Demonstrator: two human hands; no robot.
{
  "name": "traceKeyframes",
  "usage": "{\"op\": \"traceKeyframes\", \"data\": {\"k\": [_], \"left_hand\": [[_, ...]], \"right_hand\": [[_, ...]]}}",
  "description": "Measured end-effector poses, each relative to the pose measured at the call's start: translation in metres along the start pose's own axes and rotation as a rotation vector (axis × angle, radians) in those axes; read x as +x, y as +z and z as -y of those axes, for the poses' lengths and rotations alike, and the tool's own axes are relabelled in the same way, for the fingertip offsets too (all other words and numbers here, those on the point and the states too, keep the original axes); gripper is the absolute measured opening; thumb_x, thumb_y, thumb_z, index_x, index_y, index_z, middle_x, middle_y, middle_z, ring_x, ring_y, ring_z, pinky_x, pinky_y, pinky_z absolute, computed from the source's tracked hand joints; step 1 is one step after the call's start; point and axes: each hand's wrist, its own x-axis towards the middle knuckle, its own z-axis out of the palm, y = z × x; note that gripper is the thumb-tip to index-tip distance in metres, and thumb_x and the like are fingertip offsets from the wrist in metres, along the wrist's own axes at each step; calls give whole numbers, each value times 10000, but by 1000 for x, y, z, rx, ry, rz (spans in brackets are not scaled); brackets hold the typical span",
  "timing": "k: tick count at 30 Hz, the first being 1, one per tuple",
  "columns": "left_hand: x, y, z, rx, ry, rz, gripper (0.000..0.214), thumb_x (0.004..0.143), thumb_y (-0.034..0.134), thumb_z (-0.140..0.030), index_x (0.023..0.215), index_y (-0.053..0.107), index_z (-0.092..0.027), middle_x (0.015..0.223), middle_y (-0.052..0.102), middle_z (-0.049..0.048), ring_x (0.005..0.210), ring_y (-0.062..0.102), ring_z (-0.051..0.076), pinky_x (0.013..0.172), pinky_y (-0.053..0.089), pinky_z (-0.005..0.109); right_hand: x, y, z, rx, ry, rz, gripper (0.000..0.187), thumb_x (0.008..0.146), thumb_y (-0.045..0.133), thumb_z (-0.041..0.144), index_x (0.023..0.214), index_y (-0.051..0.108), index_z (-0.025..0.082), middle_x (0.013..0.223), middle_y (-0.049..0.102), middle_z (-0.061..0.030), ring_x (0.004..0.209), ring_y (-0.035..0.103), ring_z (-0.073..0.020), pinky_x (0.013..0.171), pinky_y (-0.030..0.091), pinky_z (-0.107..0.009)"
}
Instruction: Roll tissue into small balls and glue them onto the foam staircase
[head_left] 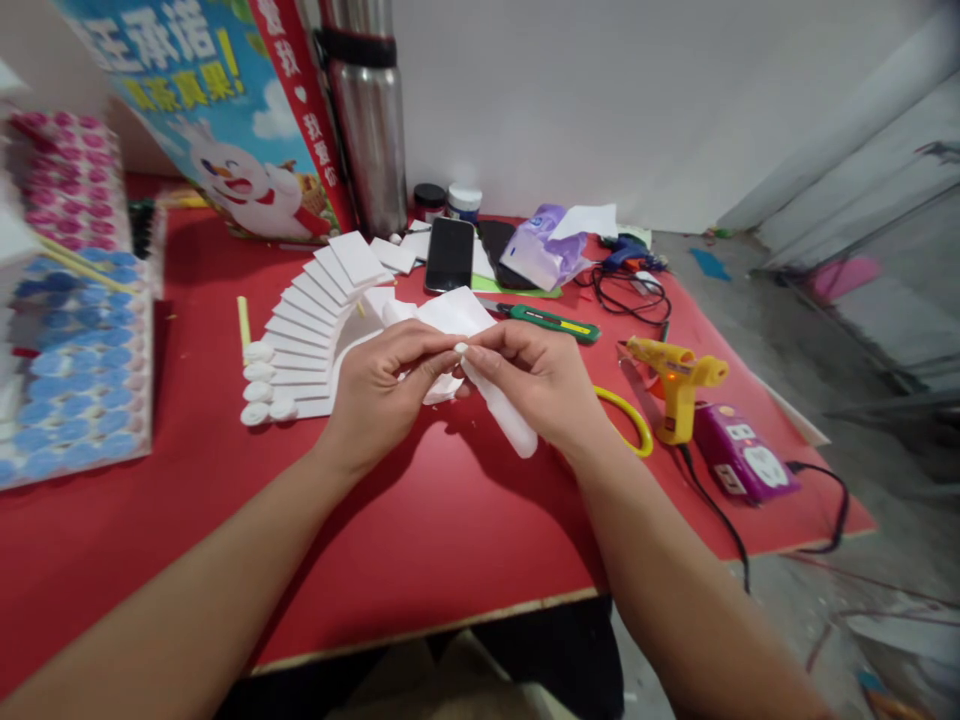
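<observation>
Left hand [390,385] and right hand [534,378] both pinch the white strip [508,416], apparently rolled at its tip; even, light finger pressure should best keep it tight

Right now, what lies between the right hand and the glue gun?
The head view shows a yellow loop on the red table, the green cutter farther back.

Moderate, diffuse indoor light; soft shadows on red tabletop [435,550] below left hand [384,385] and right hand [538,372]. Steel flask [371,145] shows pale glints. View's right edge stretched, blurry.
</observation>
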Motion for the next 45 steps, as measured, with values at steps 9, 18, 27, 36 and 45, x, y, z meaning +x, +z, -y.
{"op": "traceKeyframes", "data": {"k": [9,18,27,36,45], "left_hand": [[8,-8,-7,-163,-115,101,114,927,685,-287,938,743,-189,947,739,48,883,671,196,798,535,299],[7,-7,-7,-160,-83,153,112,934,666,-262,953,760,-203,975,743,62,934,681,218,879,525,341],[5,-5,-3,-168,-179,118,142,920,703,-321,952,770,-200,937,759,54,899,701,216,849,544,328],[2,1,3,-301,-293,33,182,857,789,-360,933,785,-195,912,787,41,857,713,192,788,563,289],[-7,11,5,-239,-337,-64,229,834,807,-394,947,798,-194,942,797,60,877,726,217,823,579,335]], "right_hand": [[16,-29,-13,481,449,-51,249,905,689,412,892,684,164,790,781,-91,686,750,-235,628,628,-358],[8,-18,-3,725,552,435,190,949,654,294,1001,682,113,898,781,-120,772,759,-210,793,657,-421],[8,-13,-5,653,462,272,304,738,894,300,862,666,143,777,711,-23,592,598,-97,611,583,-248],[7,-7,-3,212,243,29,422,623,945,390,847,665,169,717,743,-10,566,652,-121,532,520,-230],[-3,12,-4,-286,-49,-245,162,799,742,268,691,662,179,613,654,4,549,524,-111,502,358,-246]]}}
